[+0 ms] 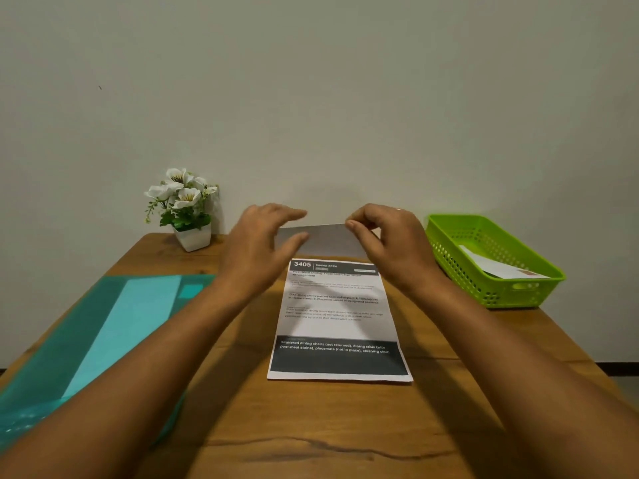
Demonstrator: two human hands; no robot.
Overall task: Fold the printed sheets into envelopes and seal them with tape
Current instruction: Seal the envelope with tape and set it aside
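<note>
Sheet [335,316] lies centre frame on surface [311,426], long axis running away from the person, far end raised as a flap. Right grip [390,243] pinches the flap's right corner; left grip [256,250], fingers spread, brackets the left corner unclosed

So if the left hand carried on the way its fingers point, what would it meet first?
The left hand would likely meet the raised top of the sheet, which the right hand pinches; depth is unclear.
</note>
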